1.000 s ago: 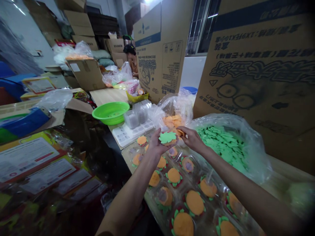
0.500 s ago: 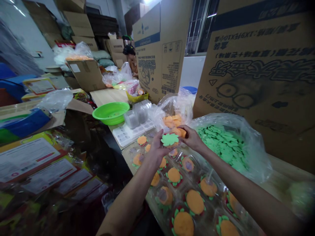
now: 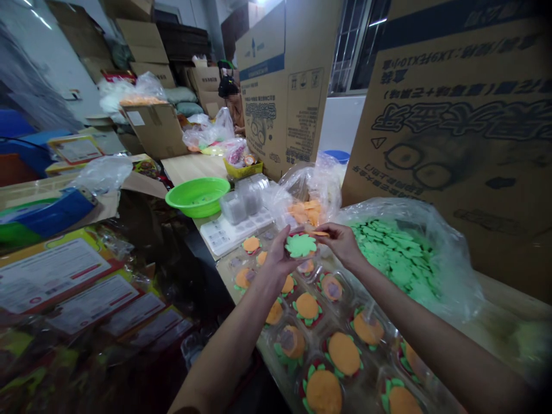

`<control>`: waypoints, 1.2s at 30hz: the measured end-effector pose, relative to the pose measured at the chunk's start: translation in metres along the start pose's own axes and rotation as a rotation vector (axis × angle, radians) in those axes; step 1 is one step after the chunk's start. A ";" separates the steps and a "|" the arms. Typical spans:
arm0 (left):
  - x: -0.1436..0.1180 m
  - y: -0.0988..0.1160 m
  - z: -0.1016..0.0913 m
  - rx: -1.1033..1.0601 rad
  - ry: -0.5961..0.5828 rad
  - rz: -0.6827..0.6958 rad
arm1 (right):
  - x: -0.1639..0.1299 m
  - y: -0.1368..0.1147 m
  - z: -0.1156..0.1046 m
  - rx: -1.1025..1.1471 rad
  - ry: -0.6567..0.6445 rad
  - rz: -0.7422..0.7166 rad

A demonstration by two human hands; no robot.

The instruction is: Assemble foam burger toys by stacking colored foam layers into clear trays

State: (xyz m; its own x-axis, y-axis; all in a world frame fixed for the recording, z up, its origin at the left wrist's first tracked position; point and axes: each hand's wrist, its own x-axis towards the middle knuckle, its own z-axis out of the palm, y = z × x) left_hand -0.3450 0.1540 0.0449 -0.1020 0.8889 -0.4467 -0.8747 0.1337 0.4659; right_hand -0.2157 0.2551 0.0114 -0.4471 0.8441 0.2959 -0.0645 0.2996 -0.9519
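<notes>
My left hand [image 3: 276,263] holds a small stack topped by a green flower-shaped piece [image 3: 300,245] above a clear plastic tray [image 3: 364,360]. My right hand [image 3: 342,243] pinches a thin orange disc [image 3: 318,233] by its edge, right beside the stack. The tray's pockets hold several orange discs on green flower shapes. Behind my hands sits a clear bag of orange discs [image 3: 305,211]. To the right lies a large clear bag of green flower pieces [image 3: 399,259].
A green bowl [image 3: 198,196] and clear plastic trays [image 3: 235,221] stand at the back of the table. Large cardboard boxes [image 3: 457,138] rise on the right and behind. Printed cards in plastic [image 3: 56,276] lie at left. A person [image 3: 228,98] sits far back.
My right hand has drawn an orange disc out from the bag's side and now holds it flat at the stack's top edge. My left hand stays nearly still.
</notes>
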 end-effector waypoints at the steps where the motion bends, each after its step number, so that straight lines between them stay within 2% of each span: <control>1: 0.000 0.000 0.001 0.002 0.002 0.009 | -0.002 -0.001 0.001 -0.005 -0.022 0.001; 6: -0.001 -0.001 0.000 0.042 0.056 -0.017 | -0.006 -0.007 0.001 0.001 -0.072 0.049; 15: 0.003 -0.010 -0.004 0.065 0.067 0.046 | 0.000 -0.009 0.003 0.079 0.047 0.331; 21: 0.000 -0.011 -0.001 0.125 0.053 0.068 | 0.005 -0.017 0.001 0.129 -0.133 0.491; 24: 0.000 -0.011 -0.002 0.149 0.045 0.078 | 0.007 -0.012 -0.001 0.186 -0.154 0.554; 31: 0.001 -0.010 -0.008 0.180 0.013 0.078 | 0.005 0.003 -0.001 0.276 -0.122 0.569; 36: 0.002 -0.008 -0.011 0.151 -0.021 0.061 | 0.003 -0.008 0.000 0.354 -0.253 0.594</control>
State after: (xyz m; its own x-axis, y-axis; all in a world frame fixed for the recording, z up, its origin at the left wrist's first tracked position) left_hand -0.3436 0.1501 0.0320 -0.1410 0.9062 -0.3986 -0.7858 0.1424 0.6018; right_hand -0.2169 0.2553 0.0201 -0.6856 0.6782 -0.2646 -0.0123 -0.3741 -0.9273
